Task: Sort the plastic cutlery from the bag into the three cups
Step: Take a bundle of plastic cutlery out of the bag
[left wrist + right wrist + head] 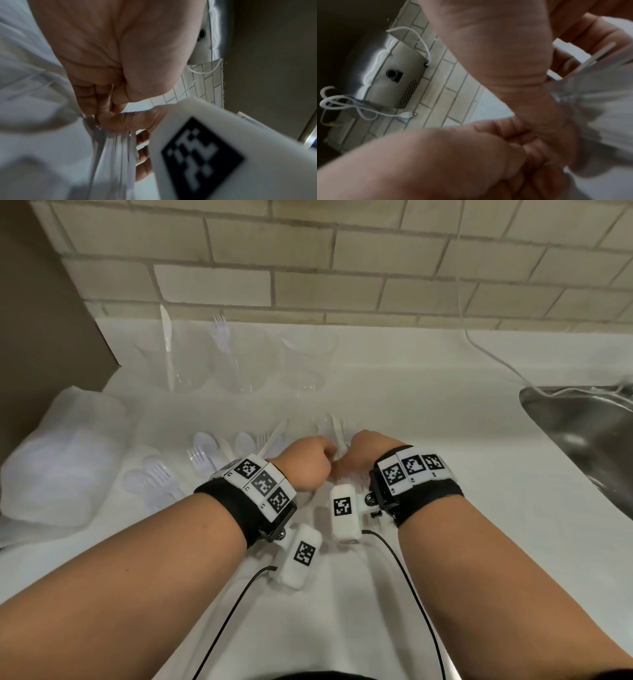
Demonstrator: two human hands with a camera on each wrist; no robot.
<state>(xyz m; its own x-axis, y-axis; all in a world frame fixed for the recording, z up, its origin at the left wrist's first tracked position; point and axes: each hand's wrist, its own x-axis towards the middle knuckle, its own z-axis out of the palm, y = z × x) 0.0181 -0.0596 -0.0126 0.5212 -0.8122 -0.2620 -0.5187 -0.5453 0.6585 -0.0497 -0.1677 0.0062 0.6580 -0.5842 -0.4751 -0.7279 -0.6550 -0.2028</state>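
Observation:
Three clear cups stand in a row by the tiled wall. The left cup (pixel 171 364) holds a white knife (pixel 166 333), the middle cup (pixel 239 368) a fork (pixel 221 332), and what is in the right cup (pixel 306 361) is too faint to tell. My left hand (pixel 320 458) (pixel 102 81) and right hand (pixel 352 455) (pixel 496 54) meet at the counter's middle. Both pinch the clear bag (pixel 111 155) (pixel 599 101), bunched around white cutlery handles. Knife and fork ends (pixel 337 429) stick up beyond my knuckles. More spoons and forks (pixel 202 453) lie to the left.
A wrapped stack of clear plastic ware (pixel 65 460) sits at the left edge of the white counter (pixel 428 422). A steel sink (pixel 582 433) opens at the right. A white cable (pixel 479 344) runs down the wall toward it. A metal wall unit (pixel 390 75) hangs above.

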